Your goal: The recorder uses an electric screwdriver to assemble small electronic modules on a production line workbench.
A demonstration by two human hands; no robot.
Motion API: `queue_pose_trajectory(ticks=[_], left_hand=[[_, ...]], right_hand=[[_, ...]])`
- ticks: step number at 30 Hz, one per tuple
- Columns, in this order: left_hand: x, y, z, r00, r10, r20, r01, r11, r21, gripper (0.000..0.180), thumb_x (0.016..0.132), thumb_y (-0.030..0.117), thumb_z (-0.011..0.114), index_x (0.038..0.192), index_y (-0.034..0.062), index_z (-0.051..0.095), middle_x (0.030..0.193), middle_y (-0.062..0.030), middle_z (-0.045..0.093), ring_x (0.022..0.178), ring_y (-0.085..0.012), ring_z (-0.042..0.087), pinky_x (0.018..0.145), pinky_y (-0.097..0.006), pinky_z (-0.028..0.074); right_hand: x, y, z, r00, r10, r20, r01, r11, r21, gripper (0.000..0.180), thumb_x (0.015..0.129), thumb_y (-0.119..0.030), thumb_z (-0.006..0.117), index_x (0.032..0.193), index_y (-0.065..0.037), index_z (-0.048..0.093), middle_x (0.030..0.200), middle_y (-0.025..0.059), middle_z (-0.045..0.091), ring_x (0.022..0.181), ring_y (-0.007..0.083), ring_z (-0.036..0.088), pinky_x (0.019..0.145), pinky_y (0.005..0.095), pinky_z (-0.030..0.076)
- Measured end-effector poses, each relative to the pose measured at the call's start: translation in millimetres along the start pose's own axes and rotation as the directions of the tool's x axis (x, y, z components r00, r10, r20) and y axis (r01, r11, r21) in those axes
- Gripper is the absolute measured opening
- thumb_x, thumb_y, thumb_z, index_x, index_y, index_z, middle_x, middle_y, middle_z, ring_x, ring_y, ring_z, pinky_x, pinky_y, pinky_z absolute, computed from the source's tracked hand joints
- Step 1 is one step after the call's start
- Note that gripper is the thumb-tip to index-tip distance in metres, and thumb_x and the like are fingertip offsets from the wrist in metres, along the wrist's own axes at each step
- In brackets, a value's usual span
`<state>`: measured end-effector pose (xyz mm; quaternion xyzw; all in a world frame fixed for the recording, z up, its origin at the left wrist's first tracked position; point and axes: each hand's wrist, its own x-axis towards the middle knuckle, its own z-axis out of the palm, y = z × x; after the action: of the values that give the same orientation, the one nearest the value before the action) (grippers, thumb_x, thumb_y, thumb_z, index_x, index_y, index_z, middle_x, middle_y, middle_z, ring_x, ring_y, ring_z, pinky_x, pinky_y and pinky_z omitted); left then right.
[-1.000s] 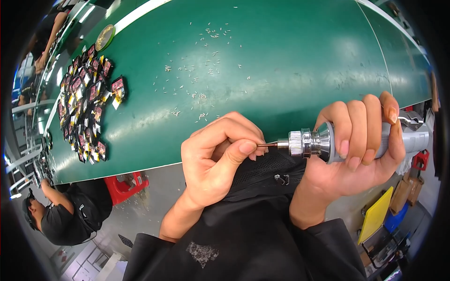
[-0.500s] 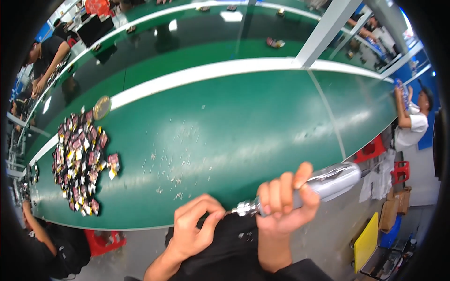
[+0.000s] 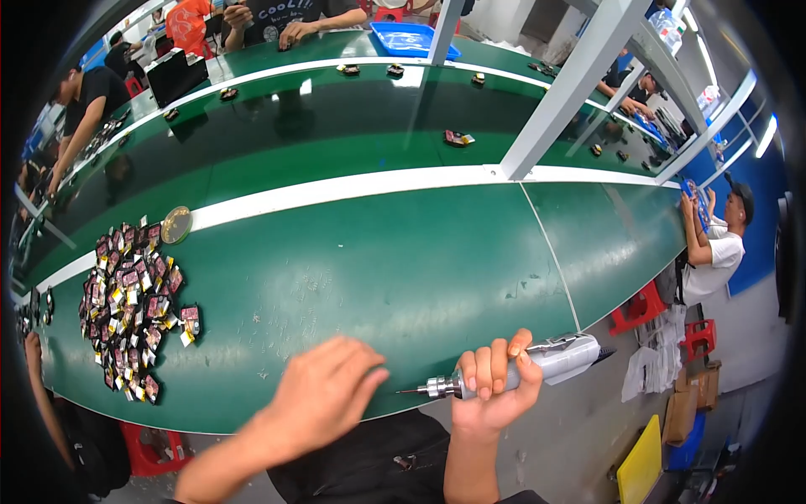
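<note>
My right hand (image 3: 495, 391) grips a grey electric screwdriver (image 3: 537, 365) held level at the near edge of the green table (image 3: 378, 269); its metal bit points left toward my left hand. My left hand (image 3: 323, 399) hovers over the table's near edge, fingers loosely curled and reaching forward, with nothing visible in it. A gap separates the bit's tip from my left hand. A pile of several small dark and pink circuit parts (image 3: 130, 302) lies on the table at the far left.
A round brass-coloured lid (image 3: 175, 224) sits beside the pile. A white stripe and a grey post (image 3: 571, 88) divide the table from a far belt with small parts and a blue tray (image 3: 411, 39). Other people work along the far side and at the right. Red stools stand below.
The view has tilted up, showing the far benches. My left hand let go of the screwdriver bit and moved left and forward. The right hand still holds the screwdriver, now lower in view.
</note>
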<state>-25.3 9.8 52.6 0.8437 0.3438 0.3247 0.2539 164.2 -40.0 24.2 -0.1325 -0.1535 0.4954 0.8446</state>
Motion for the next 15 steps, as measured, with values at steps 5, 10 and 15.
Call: queue_pose_trajectory(ticks=[5, 10, 15], left_hand=[[106, -40, 2, 0.984, -0.062, 0.169, 0.029, 0.982, 0.186, 0.029, 0.086, 0.017, 0.063, 0.064, -0.0007, 0.059, 0.067, -0.0183, 0.060, 0.062, -0.0390, 0.057, 0.061, -0.045, 0.046], [222, -104, 55, 0.994, 0.064, -0.085, -0.030, 0.937, 0.349, 0.024, 0.088, 0.021, 0.059, 0.095, -0.0014, 0.057, 0.088, -0.0184, 0.062, 0.079, -0.0362, 0.060, 0.071, -0.045, 0.050], [300, -108, 103, 0.994, -0.098, -0.042, 0.106, 0.846, 0.523, 0.043, 0.084, 0.030, 0.065, 0.110, -0.0008, 0.051, 0.101, -0.0200, 0.058, 0.095, -0.0354, 0.058, 0.077, -0.044, 0.052]], right_hand=[[14, 2, -16, 0.991, -0.057, -0.124, 0.060, 0.998, 0.015, 0.008, 0.090, -0.015, 0.045, 0.087, -0.007, 0.047, 0.049, -0.0010, 0.036, 0.039, 0.0104, 0.035, 0.046, 0.0282, 0.037], [15, 19, -11, 0.984, 0.013, -0.175, -0.012, 1.000, 0.010, 0.010, 0.090, -0.016, 0.046, 0.085, -0.008, 0.045, 0.051, -0.0013, 0.034, 0.040, 0.0100, 0.033, 0.046, 0.0285, 0.037], [14, 11, -20, 0.983, 0.024, -0.182, -0.029, 0.999, -0.025, 0.010, 0.089, -0.018, 0.046, 0.086, -0.008, 0.043, 0.051, -0.0004, 0.035, 0.040, 0.0116, 0.034, 0.047, 0.0302, 0.037]])
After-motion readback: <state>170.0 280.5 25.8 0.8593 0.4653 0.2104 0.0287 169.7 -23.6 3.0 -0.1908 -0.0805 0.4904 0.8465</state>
